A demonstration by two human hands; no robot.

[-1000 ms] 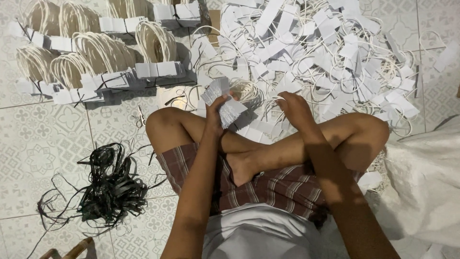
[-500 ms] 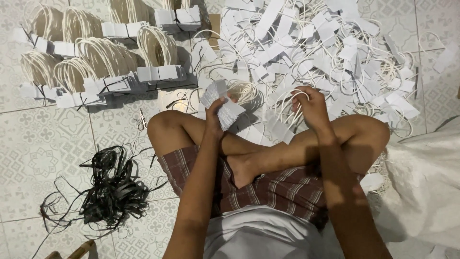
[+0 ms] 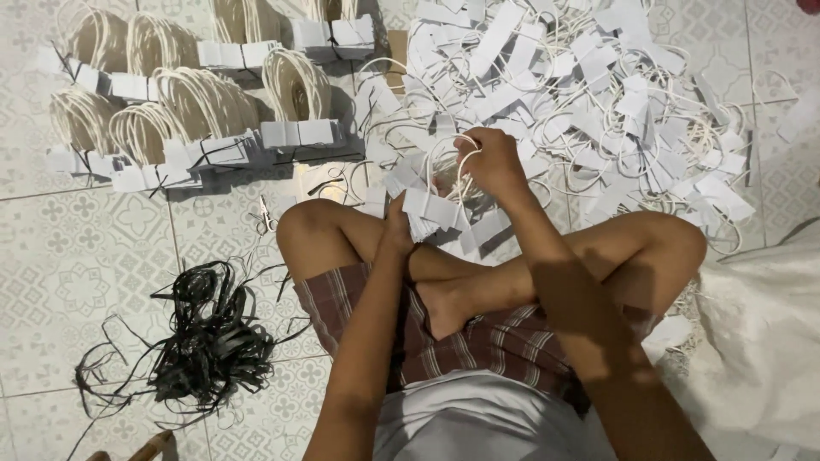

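The left hand [image 3: 398, 229] grips a stack of white tags [image 3: 431, 209] just above the crossed legs. The right hand [image 3: 491, 162], at 1 o'clock from it, pinches the tags' cream cords [image 3: 444, 158], looped upward. A loose tag pile [image 3: 598, 94] spreads at 1 o'clock, tied bundles [image 3: 205, 128] at 10, black straps [image 3: 205, 341] at 8 on the tiled floor [image 3: 77, 248].

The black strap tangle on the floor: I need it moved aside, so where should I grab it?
Grip the black strap tangle at its dense middle knot, coming from above; fingers there gather most strands, while the loose ends trailing left would just pull free.
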